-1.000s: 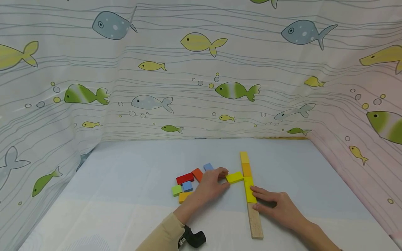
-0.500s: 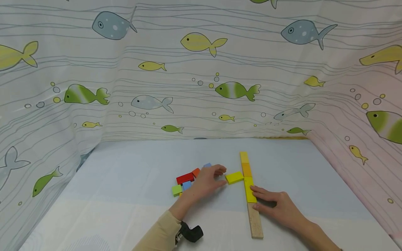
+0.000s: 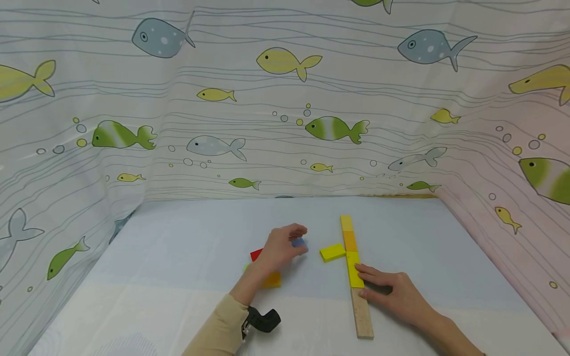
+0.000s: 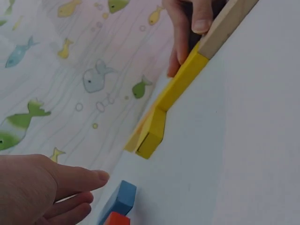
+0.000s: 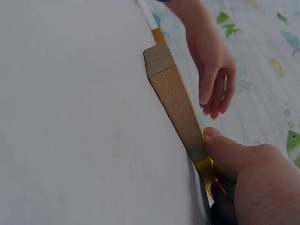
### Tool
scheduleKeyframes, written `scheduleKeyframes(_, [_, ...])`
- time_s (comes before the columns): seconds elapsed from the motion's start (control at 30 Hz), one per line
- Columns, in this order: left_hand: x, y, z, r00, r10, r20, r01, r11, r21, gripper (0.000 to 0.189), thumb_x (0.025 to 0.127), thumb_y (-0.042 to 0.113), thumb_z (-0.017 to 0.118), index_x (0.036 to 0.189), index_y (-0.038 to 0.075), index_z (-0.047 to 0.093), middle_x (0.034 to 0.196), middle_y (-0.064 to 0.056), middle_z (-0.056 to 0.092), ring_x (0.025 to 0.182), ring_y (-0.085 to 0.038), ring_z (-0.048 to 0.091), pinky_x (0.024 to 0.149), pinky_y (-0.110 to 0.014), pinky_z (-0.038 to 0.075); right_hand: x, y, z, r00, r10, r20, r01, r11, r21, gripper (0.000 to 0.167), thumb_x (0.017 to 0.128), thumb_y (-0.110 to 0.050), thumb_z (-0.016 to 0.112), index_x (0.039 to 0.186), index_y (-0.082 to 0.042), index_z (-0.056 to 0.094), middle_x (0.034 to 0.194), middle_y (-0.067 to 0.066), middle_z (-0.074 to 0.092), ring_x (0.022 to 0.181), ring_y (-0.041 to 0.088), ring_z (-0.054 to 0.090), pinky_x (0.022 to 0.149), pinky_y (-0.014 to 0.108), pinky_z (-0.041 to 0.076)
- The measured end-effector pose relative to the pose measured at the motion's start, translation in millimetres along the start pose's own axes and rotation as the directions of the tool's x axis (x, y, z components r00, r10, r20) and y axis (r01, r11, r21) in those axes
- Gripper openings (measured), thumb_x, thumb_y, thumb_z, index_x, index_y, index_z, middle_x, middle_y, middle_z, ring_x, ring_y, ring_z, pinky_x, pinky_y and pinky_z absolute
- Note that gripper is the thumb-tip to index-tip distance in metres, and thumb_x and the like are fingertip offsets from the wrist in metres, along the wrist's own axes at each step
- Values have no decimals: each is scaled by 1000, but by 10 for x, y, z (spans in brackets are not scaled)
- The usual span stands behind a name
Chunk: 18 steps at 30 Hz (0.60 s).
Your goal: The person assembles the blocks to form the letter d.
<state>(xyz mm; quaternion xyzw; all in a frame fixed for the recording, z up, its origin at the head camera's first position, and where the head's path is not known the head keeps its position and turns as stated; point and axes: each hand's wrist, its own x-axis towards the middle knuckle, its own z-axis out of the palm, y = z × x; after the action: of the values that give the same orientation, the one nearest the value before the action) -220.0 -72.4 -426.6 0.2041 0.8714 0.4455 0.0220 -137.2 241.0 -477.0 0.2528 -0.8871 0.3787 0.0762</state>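
Note:
My left hand (image 3: 279, 247) hovers around a blue block (image 3: 299, 244), its fingers loosely bent with a gap to the thumb. In the left wrist view the blue block (image 4: 121, 199) lies just below the thumb, apparently apart from it. My right hand (image 3: 401, 294) rests its fingertips against the right side of a row, on the long yellow block (image 3: 354, 272) and near the plain wooden block (image 3: 362, 314). Farther up the row are an orange block (image 3: 350, 241) and a smaller yellow block (image 3: 346, 223). Another yellow block (image 3: 333, 252) slants off the row's left side.
Partly hidden behind my left forearm are a red block (image 3: 256, 254) and an orange-yellow block (image 3: 273, 281). An orange-red block (image 4: 117, 219) shows beside the blue one. A curtain with printed fish (image 3: 285, 148) surrounds the white table (image 3: 178, 247).
My left hand has drawn back leftward from the slanted yellow block to the blue block. That yellow block stays by the row, and my right hand has not moved.

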Motion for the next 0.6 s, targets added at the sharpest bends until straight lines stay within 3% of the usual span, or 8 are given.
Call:
scheduleKeyframes(0.13, [7, -55, -43, 999, -45, -27, 46, 998, 36, 44, 88, 11, 76, 129, 5, 63, 129, -13, 67, 118, -32, 63, 103, -45, 50, -1, -5, 2, 1000, -4, -2, 4, 1000, 5, 45, 84, -37, 79, 123, -15, 73, 132, -6, 65, 121, 14, 61, 96, 6, 41])
scheduleKeyframes(0.33, [14, -142, -63, 997, -66, -50, 72, 989, 126, 50, 86, 18, 79, 131, 6, 62, 131, -13, 65, 118, -33, 61, 101, -47, 51, -4, -11, -2, 1000, 4, 3, -4, 1000, 7, 46, 84, -38, 78, 123, -15, 72, 132, -7, 65, 122, 14, 60, 96, 6, 40])
scheduleKeyframes(0.6, [1, -161, -61, 996, -81, -41, 86, 985, 148, 55, 84, 23, 81, 132, 5, 61, 129, -13, 66, 115, -31, 63, 100, -46, 52, -1, -16, -9, 1000, 8, 3, -8, 1000, 3, 46, 84, -39, 78, 123, -15, 72, 132, -8, 65, 122, 15, 61, 96, 8, 42])
